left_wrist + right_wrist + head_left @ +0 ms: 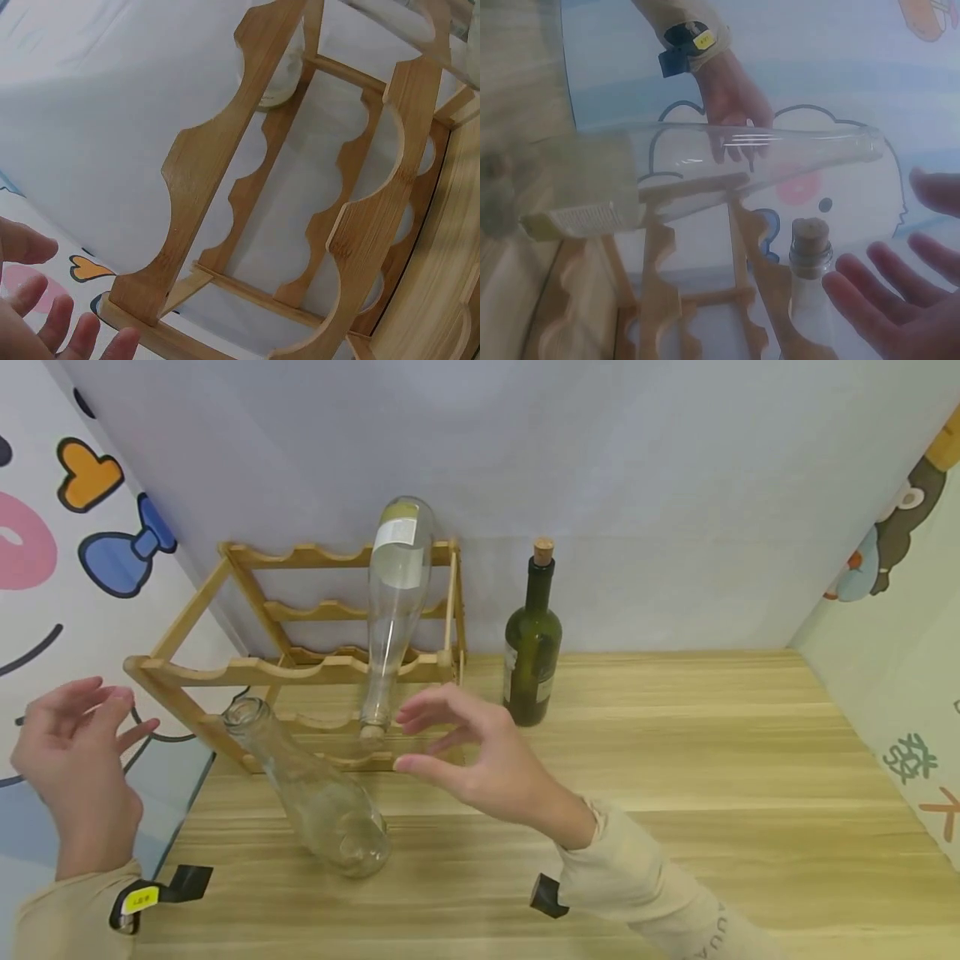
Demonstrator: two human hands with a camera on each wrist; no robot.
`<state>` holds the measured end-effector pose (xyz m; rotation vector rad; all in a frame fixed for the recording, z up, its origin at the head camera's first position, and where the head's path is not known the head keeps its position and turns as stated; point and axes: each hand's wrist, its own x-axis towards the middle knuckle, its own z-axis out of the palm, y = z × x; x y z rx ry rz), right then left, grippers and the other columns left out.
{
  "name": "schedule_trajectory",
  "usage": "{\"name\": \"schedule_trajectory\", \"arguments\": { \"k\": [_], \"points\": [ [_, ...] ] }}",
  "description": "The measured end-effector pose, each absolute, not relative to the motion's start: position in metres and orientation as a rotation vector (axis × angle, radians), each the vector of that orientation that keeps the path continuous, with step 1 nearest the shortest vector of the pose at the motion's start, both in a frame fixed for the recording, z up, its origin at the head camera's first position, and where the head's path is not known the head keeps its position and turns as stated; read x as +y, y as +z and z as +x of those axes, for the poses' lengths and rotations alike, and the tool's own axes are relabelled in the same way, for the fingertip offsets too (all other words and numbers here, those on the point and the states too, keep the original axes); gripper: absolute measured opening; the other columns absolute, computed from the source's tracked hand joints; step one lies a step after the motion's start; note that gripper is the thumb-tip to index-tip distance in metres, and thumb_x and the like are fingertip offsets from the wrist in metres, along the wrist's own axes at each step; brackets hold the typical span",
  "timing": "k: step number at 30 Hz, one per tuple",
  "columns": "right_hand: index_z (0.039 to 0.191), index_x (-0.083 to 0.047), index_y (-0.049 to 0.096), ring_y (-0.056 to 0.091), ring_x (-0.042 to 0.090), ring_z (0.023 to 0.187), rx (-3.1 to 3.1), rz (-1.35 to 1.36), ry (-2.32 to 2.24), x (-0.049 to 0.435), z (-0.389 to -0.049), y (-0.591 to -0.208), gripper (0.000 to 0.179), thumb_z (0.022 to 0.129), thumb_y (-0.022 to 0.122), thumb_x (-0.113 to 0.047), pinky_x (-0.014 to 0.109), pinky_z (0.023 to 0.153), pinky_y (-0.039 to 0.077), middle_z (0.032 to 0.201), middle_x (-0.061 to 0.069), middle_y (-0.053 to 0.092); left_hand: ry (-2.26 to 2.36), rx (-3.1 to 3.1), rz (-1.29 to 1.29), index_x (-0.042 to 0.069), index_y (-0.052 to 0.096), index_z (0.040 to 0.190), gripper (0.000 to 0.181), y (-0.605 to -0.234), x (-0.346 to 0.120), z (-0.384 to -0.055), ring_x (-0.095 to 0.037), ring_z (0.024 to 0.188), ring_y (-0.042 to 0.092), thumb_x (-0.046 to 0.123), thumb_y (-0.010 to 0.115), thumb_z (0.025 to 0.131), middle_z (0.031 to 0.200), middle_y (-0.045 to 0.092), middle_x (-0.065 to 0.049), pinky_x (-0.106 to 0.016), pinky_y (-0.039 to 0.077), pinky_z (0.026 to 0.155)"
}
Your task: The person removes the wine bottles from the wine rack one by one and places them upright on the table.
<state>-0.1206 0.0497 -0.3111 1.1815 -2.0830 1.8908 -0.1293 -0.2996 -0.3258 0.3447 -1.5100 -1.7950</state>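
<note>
A clear glass bottle (330, 814) with no cork stands on the table before a wooden wine rack (247, 673); its length crosses the right wrist view. Another clear bottle (390, 602) lies on the rack's top level, its corked neck toward me. My right hand (480, 752) is beside that neck, thumb and fingers spread apart, holding nothing. The cork (811, 234) shows close to its fingertips in the right wrist view. To the left of the rack, my left hand (78, 760) hangs in the air with loosely bent fingers and nothing in them.
A dark green bottle (534, 647) with a cork stands upright right of the rack. Behind rises a pale wall (637, 510). Cartoon-printed panels (45, 627) flank the wooden table (712, 827) on both sides.
</note>
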Motion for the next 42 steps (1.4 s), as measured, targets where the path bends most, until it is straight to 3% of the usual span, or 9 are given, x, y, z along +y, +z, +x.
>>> {"name": "schedule_trajectory", "arguments": {
  "k": [6, 14, 18, 24, 28, 31, 36, 38, 42],
  "points": [
    [0.117, -0.003, 0.057, 0.062, 0.016, 0.102, -2.101, 1.253, 1.845, 0.039, -0.116, -0.309, 0.041, 0.081, 0.074, -0.006, 0.028, 0.079, 0.055, 0.112, 0.011, 0.063, -1.828, -1.571, 0.451, 0.010, 0.055, 0.124, 0.054, -0.324, -0.305, -0.140, -0.013, 0.099, 0.057, 0.019, 0.079, 0.076, 0.113, 0.054, -0.004, -0.014, 0.053, 0.066],
    [0.119, -0.004, 0.056, 0.059, 0.011, 0.105, -2.104, 1.284, 1.780, 0.027, -0.111, -0.307, 0.046, 0.079, 0.077, -0.008, 0.025, 0.081, 0.054, 0.118, 0.006, 0.062, -1.854, -1.628, 0.535, 0.015, 0.052, 0.128, 0.059, -0.324, -0.308, -0.156, -0.014, 0.108, 0.054, 0.023, 0.080, 0.075, 0.122, 0.051, -0.002, -0.012, 0.051, 0.067],
    [0.121, -0.004, 0.056, 0.058, 0.009, 0.107, -2.117, 1.306, 1.754, 0.021, -0.107, -0.305, 0.048, 0.078, 0.077, -0.008, 0.022, 0.081, 0.053, 0.120, 0.006, 0.061, -1.897, -1.671, 0.580, 0.018, 0.052, 0.128, 0.061, -0.327, -0.311, -0.167, -0.013, 0.106, 0.053, 0.027, 0.080, 0.075, 0.123, 0.052, 0.000, -0.010, 0.050, 0.067],
    [0.121, -0.004, 0.054, 0.056, 0.004, 0.109, -2.127, 1.361, 1.730, 0.007, -0.106, -0.303, 0.049, 0.078, 0.077, -0.008, 0.018, 0.082, 0.051, 0.122, 0.007, 0.060, -1.861, -1.686, 0.503, 0.014, 0.056, 0.120, 0.046, -0.345, -0.313, -0.178, -0.013, 0.092, 0.054, 0.020, 0.077, 0.079, 0.108, 0.058, -0.001, -0.013, 0.044, 0.065],
    [0.124, -0.004, 0.052, 0.055, 0.005, 0.111, -2.152, 1.359, 1.733, -0.002, -0.107, -0.305, 0.052, 0.078, 0.077, -0.009, 0.016, 0.084, 0.049, 0.124, 0.009, 0.059, -1.837, -1.672, 0.433, 0.013, 0.057, 0.119, 0.044, -0.352, -0.312, -0.182, -0.014, 0.092, 0.056, 0.018, 0.077, 0.080, 0.107, 0.059, -0.002, -0.020, 0.046, 0.074],
    [0.129, -0.005, 0.048, 0.053, 0.006, 0.115, -2.205, 1.355, 1.716, -0.009, -0.106, -0.307, 0.057, 0.080, 0.076, -0.012, 0.015, 0.087, 0.047, 0.129, 0.007, 0.056, -1.807, -1.692, 0.434, 0.014, 0.057, 0.119, 0.044, -0.353, -0.311, -0.182, -0.013, 0.092, 0.057, 0.020, 0.077, 0.080, 0.108, 0.059, -0.002, -0.019, 0.048, 0.077],
    [0.138, -0.008, 0.039, 0.048, 0.005, 0.120, -2.304, 1.334, 1.616, -0.019, -0.103, -0.310, 0.065, 0.084, 0.074, -0.018, 0.013, 0.091, 0.043, 0.135, 0.003, 0.051, -1.797, -1.675, 0.427, 0.013, 0.058, 0.119, 0.045, -0.354, -0.311, -0.182, -0.013, 0.090, 0.058, 0.020, 0.077, 0.079, 0.107, 0.059, -0.002, -0.012, 0.049, 0.069],
    [0.140, -0.008, 0.037, 0.047, 0.005, 0.121, -2.326, 1.323, 1.564, -0.022, -0.103, -0.312, 0.067, 0.084, 0.073, -0.020, 0.012, 0.092, 0.041, 0.136, 0.003, 0.050, -1.809, -1.663, 0.423, 0.013, 0.058, 0.119, 0.045, -0.355, -0.311, -0.182, -0.014, 0.091, 0.058, 0.020, 0.077, 0.079, 0.107, 0.060, -0.003, -0.015, 0.050, 0.072],
    [0.140, -0.008, 0.036, 0.045, 0.004, 0.123, -2.346, 1.317, 1.445, -0.029, -0.105, -0.317, 0.068, 0.085, 0.072, -0.023, 0.012, 0.098, 0.036, 0.138, 0.002, 0.049, -1.791, -1.682, 0.438, 0.014, 0.058, 0.121, 0.044, -0.354, -0.310, -0.182, -0.014, 0.096, 0.057, 0.021, 0.076, 0.081, 0.111, 0.058, -0.002, -0.025, 0.048, 0.090]
  ]
}}
